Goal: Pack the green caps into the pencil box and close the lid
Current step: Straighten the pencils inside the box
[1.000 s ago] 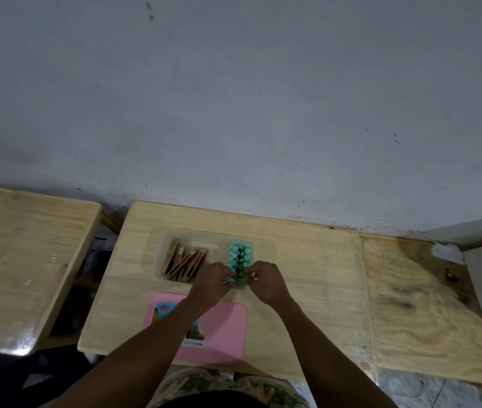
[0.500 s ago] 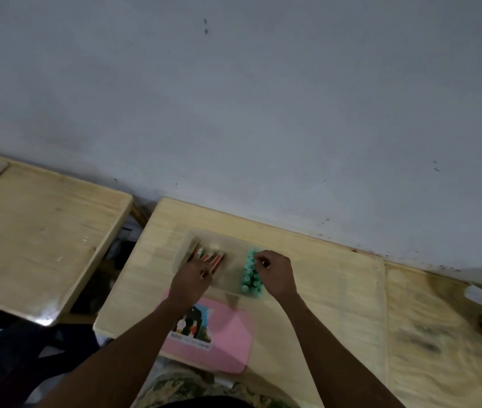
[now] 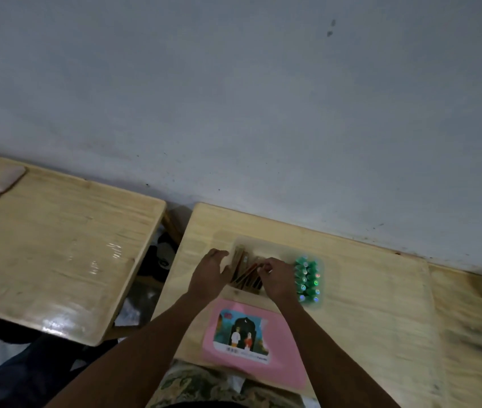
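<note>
Green caps (image 3: 307, 279): packed in rows, right end of clear box (image 3: 278, 249), centre of frame, now let go. Right hand (image 3: 278, 279): shifted left onto pencils (image 3: 247, 275), fingers curled, grasp unclear. Left hand (image 3: 208, 275): relaxed against box's left end. Pink lid (image 3: 286, 369): lower centre, off; closing remains.

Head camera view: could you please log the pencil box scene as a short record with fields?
pencil box: clear, open, on the wooden table
green caps: clustered in the box's right end
pencils: in the box's left part
pink lid: flat on the table, nearer the person than the box
left hand: at the box's left end, fingers relaxed
right hand: fingers curled over the pencils; grip unclear
task state: caps in the box, lid not yet closed
</note>
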